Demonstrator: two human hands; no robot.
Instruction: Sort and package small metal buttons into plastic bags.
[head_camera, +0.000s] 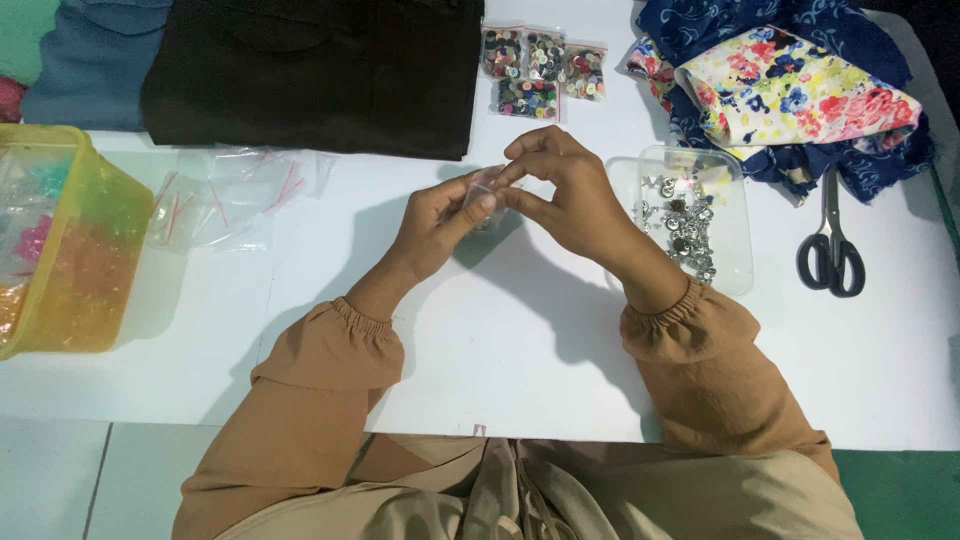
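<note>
Plastic bag (484, 190) — pinched between left hand (435, 225), right hand (560, 190).

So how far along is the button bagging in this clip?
Done: four filled button bags lie by the black cloth. In hand: left hand and right hand pinch one small clear bag. Left: metal buttons fill the clear tray; empty bags wait.

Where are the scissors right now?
In the head view, the scissors lie on the white table at the far right, just below the floral fabric and right of the clear tray.
</note>
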